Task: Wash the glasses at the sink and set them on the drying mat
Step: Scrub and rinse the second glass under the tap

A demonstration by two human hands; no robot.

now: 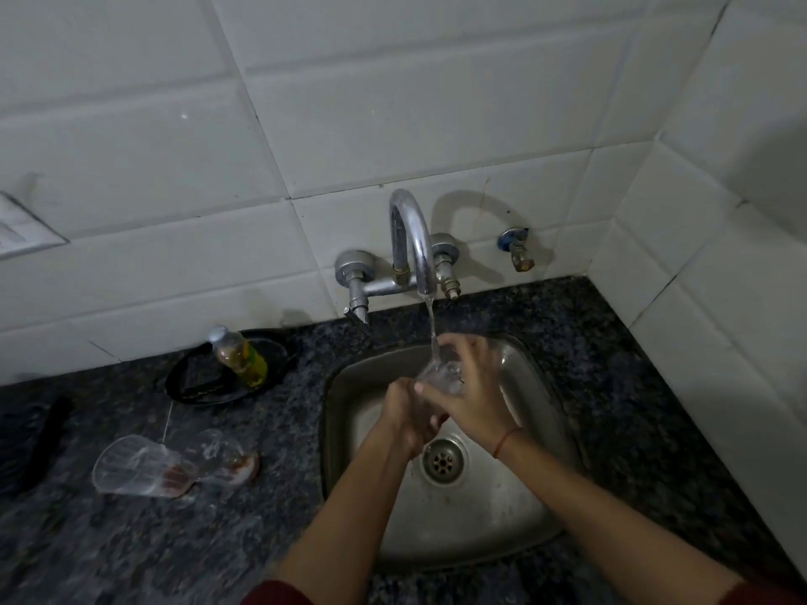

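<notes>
Presently we find one clear glass (442,377) held over the sink (471,526), directly under the stream of water (432,325) from the tap (410,229); the left hand (404,414) curls round its lower part and the right hand (474,397) wraps its fingers over the upper part, so both grip it; the hands cover most of it, and we cannot tell which way its mouth faces. The drain (443,462) shows below the wrists; a red thread (506,443) circles the right wrist. On the dark speckled counter (109,552), left of the sink, a tipped glass (131,467) lies on its side with reddish residue near its base; a second glass (218,454) sits just beside it, too blurred for us to say whether the two touch. Behind them a bottle (240,355) of yellow liquid stands on a black dish (192,386). A dark object (39,438) is cut off at the left edge; we cannot identify it.
</notes>
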